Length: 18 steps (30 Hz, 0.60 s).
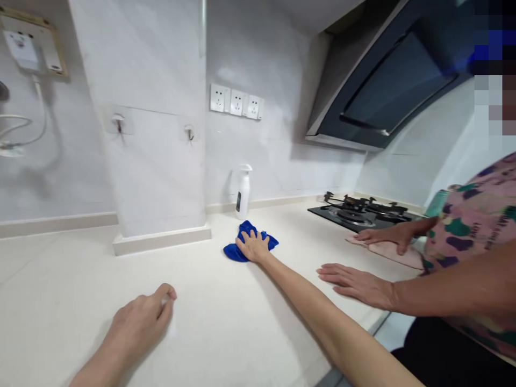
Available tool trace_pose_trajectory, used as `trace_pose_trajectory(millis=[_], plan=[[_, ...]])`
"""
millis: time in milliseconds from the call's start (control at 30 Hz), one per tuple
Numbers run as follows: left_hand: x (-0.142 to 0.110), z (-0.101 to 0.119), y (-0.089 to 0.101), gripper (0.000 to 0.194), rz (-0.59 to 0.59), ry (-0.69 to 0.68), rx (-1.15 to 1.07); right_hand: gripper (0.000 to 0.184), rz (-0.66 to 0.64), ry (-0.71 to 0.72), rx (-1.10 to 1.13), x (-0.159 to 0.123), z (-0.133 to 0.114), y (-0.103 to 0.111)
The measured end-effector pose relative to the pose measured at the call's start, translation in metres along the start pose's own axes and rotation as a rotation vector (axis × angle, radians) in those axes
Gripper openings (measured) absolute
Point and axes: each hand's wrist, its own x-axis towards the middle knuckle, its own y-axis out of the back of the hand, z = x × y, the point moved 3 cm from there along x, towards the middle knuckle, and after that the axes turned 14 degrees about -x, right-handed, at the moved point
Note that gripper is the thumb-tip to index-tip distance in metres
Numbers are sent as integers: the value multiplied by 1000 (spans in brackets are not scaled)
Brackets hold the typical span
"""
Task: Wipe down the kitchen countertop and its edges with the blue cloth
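My right hand [255, 247] reaches far out over the counter, its fingers spread on top of a crumpled blue cloth [234, 251] and pressing it against the surface. Just behind the cloth, near the wall, stands a white spray bottle [243, 193] with a dark label. My left hand [141, 322] rests on the white countertop [201, 312] at the near left. Its fingers are curled in, the thumb lies close to the index finger, and no object shows in it. The undersides of its fingers are hidden.
At the right a co-worker has one hand [382, 236] on a pale pink cloth [397, 253] and the other hand [358, 282] flat on the counter. Beyond is a black gas stove [346, 215] under a dark range hood [387, 80]. A wall pillar [157, 183] juts out at left.
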Motion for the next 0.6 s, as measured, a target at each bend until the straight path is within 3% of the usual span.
trace_pose_trajectory(millis=[133,267,433,600], plan=[[-3,5,2,40,-15,10,17,70,-7,-5,-18,21,-38,1],[-6,8,8,47,-34,38,-12,66,-25,178,-8,5,-82,5],[-4,1,14,52,22,82,-77,74,-35,351,-7,-68,-114,21],[14,-37,6,45,143,46,-117,85,-25,722,117,-164,-128,40]])
